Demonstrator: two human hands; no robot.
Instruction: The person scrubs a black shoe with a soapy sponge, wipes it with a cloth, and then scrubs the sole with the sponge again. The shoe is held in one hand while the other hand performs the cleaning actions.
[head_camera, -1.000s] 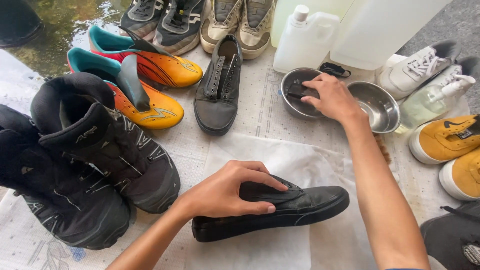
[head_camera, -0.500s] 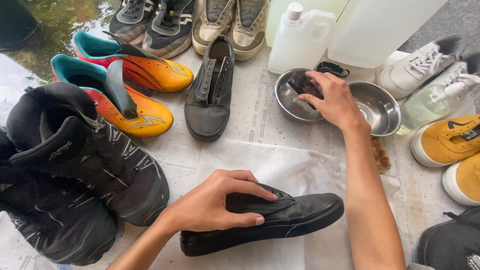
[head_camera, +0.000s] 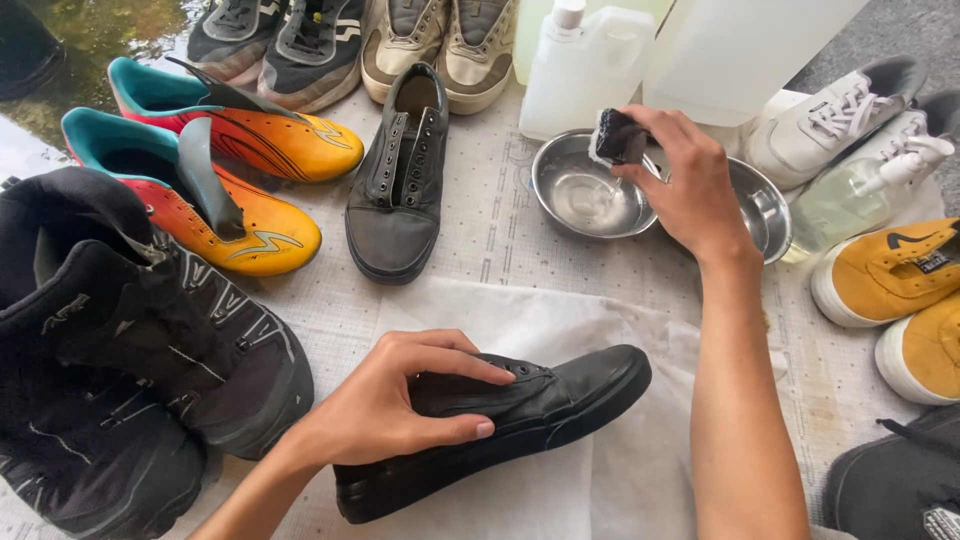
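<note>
— So, what is the left hand doing?
— It grips the black shoe, which lies on its side on the white cloth.
— And the right hand?
— Past the shoe, it pinches a dark sponge over the bowl.
— What is behind the bowl?
— A white jug.

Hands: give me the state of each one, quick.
Left hand: closed around the black sneaker, pinning it on the white cloth.
Right hand: fingertip grip on a dark sponge above the steel bowl.
</note>
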